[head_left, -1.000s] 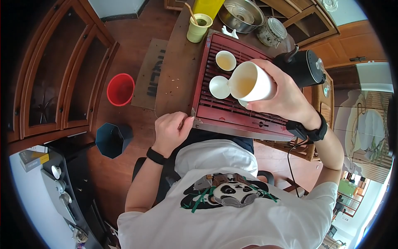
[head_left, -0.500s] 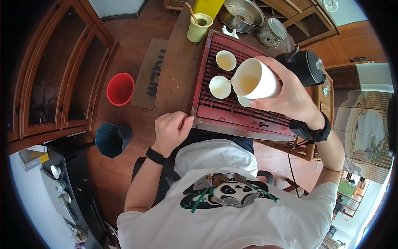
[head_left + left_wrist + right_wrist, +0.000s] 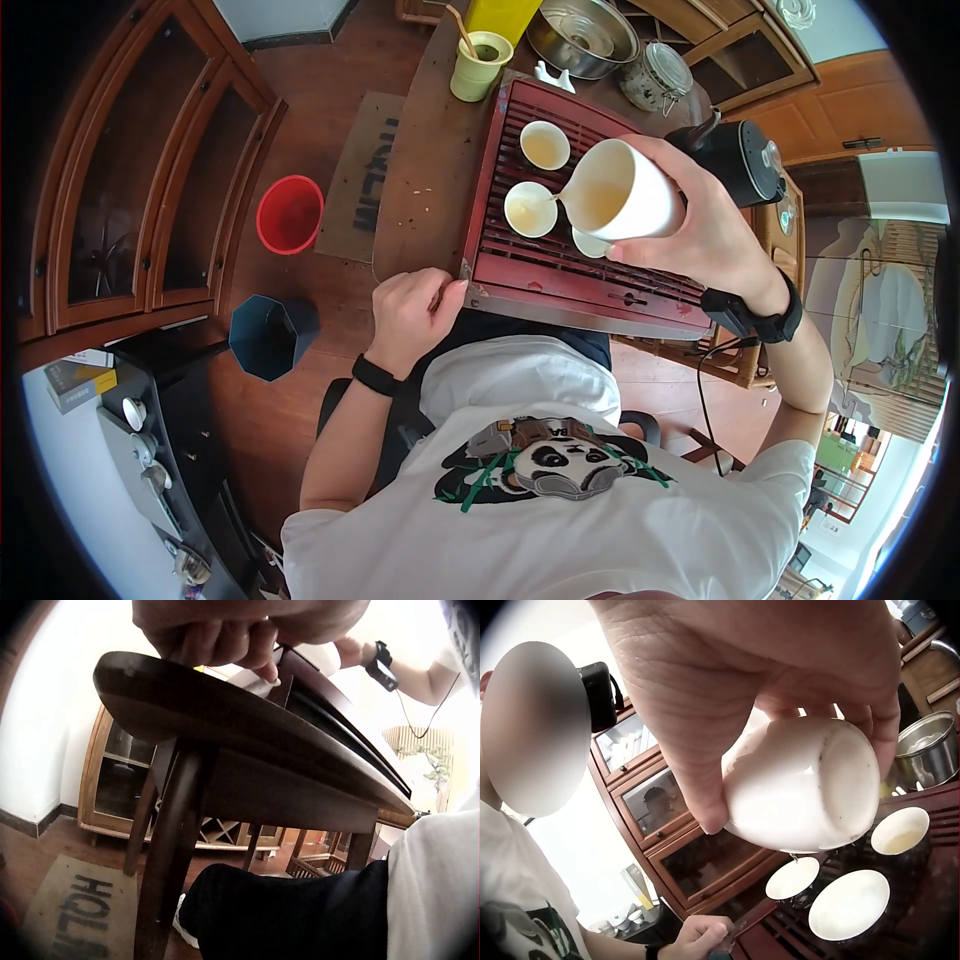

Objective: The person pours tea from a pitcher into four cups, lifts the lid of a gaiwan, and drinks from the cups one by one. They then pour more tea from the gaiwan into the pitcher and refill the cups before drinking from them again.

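A white pitcher (image 3: pixel 625 192) is gripped by my right hand (image 3: pixel 705 215), thumb on one side and fingers on the other. It tilts left, and a thin stream runs from its spout into a white cup (image 3: pixel 530 210) on the red slatted tray (image 3: pixel 590 290). A second cup (image 3: pixel 545 147) farther back holds pale yellow liquid. The third cup (image 3: pixel 588 243) is partly hidden under the pitcher; the right wrist view shows all three cups. My left hand (image 3: pixel 412 312), fingers curled and holding nothing, rests at the table edge beside the tray's near left corner.
A black kettle (image 3: pixel 735 160) stands right of the tray. Behind are a glass jar (image 3: pixel 656 78), a steel bowl (image 3: pixel 583 36), a small white figurine (image 3: pixel 553 77) and a pale yellow pot (image 3: pixel 481 68). Red (image 3: pixel 290 215) and blue (image 3: pixel 270 338) bins stand on the floor at left.
My right hand and the pitcher have shifted slightly right, with the spout now beside the cup's rim. Liquid now runs into the front left cup and shows inside it. My left hand stays put.
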`<move>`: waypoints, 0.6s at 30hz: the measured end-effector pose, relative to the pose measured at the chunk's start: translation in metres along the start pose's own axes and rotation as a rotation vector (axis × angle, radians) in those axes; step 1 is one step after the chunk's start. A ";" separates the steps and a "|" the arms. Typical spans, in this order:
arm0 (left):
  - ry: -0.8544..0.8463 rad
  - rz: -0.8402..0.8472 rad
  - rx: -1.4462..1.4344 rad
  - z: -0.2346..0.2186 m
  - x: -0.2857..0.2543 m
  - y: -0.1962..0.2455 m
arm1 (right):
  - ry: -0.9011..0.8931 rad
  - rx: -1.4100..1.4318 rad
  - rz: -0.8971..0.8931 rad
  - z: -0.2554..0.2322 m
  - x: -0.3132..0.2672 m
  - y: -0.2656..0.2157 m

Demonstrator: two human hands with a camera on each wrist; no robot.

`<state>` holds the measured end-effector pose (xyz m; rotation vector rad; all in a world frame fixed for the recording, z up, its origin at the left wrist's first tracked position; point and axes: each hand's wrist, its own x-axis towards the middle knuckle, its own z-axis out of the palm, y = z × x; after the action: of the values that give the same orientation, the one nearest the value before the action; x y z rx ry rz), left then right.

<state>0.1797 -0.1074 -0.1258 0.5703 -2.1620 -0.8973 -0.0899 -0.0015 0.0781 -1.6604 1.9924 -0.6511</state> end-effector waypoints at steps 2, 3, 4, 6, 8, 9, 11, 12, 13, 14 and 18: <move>0.002 0.001 -0.003 0.000 0.000 0.000 | 0.001 0.009 -0.004 0.000 0.000 0.000; -0.001 -0.001 -0.001 0.000 0.000 0.000 | 0.001 0.009 -0.004 0.000 0.000 -0.001; -0.004 -0.002 0.002 0.000 -0.001 0.000 | 0.002 -0.003 -0.007 0.000 0.000 -0.001; -0.003 -0.002 0.000 0.000 -0.001 0.000 | 0.003 -0.015 -0.010 -0.001 0.000 -0.001; -0.002 -0.002 -0.001 0.000 -0.001 0.000 | 0.004 -0.016 -0.013 -0.001 -0.001 -0.001; -0.002 -0.003 -0.002 0.000 -0.001 0.000 | 0.004 -0.016 -0.013 -0.001 0.000 0.000; -0.002 -0.004 -0.003 0.000 0.000 0.000 | 0.000 -0.016 -0.015 -0.001 0.000 0.000; -0.001 -0.002 -0.005 0.000 0.000 0.000 | 0.000 -0.016 -0.016 0.000 0.000 0.000; -0.001 0.000 -0.007 0.000 0.000 0.000 | 0.000 -0.014 -0.015 0.000 -0.001 0.001; -0.001 -0.001 -0.007 0.000 0.000 0.000 | -0.001 -0.012 -0.014 0.000 -0.001 0.001; 0.000 0.001 -0.005 0.001 0.000 0.000 | -0.008 0.008 0.006 0.000 -0.001 0.001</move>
<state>0.1795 -0.1072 -0.1266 0.5662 -2.1598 -0.9015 -0.0905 -0.0007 0.0775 -1.6492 1.9864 -0.6478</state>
